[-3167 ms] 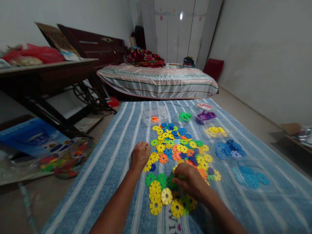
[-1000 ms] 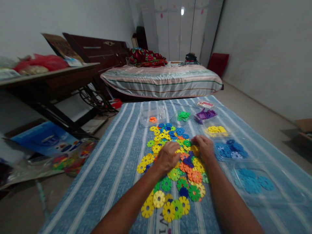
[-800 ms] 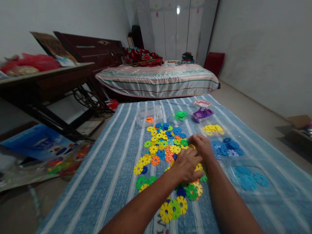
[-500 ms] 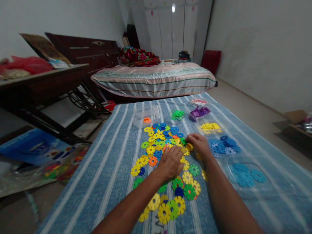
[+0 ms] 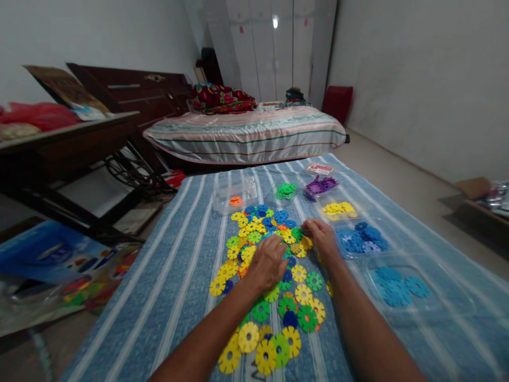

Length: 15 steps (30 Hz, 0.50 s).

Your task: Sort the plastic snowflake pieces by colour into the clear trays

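Note:
A spread of flat plastic snowflake discs [image 5: 274, 276] in yellow, green, blue and orange lies on a blue striped cloth [image 5: 178, 276]. My left hand [image 5: 267, 263] rests palm down on the middle of the pile, fingers curled over discs. My right hand [image 5: 322, 240] lies on the pile's right edge, its fingertips among yellow and green discs. Whether either hand grips a disc is hidden. Clear trays hold sorted discs: orange [image 5: 235, 201], green [image 5: 286, 189], purple [image 5: 320, 185], yellow [image 5: 338, 208], blue [image 5: 363, 239] and light blue [image 5: 397, 286].
A striped mattress [image 5: 246, 130] lies beyond the cloth. A dark wooden table [image 5: 59, 143] stands at left, with a blue bag [image 5: 43, 254] and a clear bag of discs [image 5: 95, 276] on the floor. A cardboard box [image 5: 477, 188] sits at right.
Over the last second my left hand swept right across the pile, then back left. My right hand stayed at the right edge. The discs have been spread about.

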Available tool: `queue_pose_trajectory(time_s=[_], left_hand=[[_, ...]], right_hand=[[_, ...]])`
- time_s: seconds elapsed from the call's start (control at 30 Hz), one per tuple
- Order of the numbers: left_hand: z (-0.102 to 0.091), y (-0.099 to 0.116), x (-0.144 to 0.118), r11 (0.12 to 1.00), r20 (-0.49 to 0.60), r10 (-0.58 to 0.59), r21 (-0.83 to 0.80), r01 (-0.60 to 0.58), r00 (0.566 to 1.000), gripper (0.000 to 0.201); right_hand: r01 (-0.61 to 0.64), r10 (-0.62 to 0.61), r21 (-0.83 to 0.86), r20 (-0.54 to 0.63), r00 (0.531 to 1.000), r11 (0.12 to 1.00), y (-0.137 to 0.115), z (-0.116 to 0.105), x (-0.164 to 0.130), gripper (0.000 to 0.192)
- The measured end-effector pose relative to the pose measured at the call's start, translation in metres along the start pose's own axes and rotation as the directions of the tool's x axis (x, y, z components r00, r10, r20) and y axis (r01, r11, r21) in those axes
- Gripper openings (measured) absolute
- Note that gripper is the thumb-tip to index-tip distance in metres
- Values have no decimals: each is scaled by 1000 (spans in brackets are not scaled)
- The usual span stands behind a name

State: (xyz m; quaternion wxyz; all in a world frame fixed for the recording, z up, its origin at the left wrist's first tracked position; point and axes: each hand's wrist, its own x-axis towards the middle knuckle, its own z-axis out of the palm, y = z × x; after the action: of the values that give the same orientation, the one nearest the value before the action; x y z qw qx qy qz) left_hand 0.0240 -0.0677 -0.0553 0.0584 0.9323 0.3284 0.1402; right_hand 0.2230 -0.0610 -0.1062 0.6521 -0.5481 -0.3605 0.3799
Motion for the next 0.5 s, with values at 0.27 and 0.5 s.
queue_pose_trajectory(time_s=[0.27,0.5], left_hand=[[31,56,34,997,173,78,-17,-76,982,41],[17,45,26,979,120,-107,184,84,987,26]], right_hand=[[203,-174,-242,134,976,949,-15,-6,-4,41],[255,-212,-336,162,964,907,-23,-9,-5,41]])
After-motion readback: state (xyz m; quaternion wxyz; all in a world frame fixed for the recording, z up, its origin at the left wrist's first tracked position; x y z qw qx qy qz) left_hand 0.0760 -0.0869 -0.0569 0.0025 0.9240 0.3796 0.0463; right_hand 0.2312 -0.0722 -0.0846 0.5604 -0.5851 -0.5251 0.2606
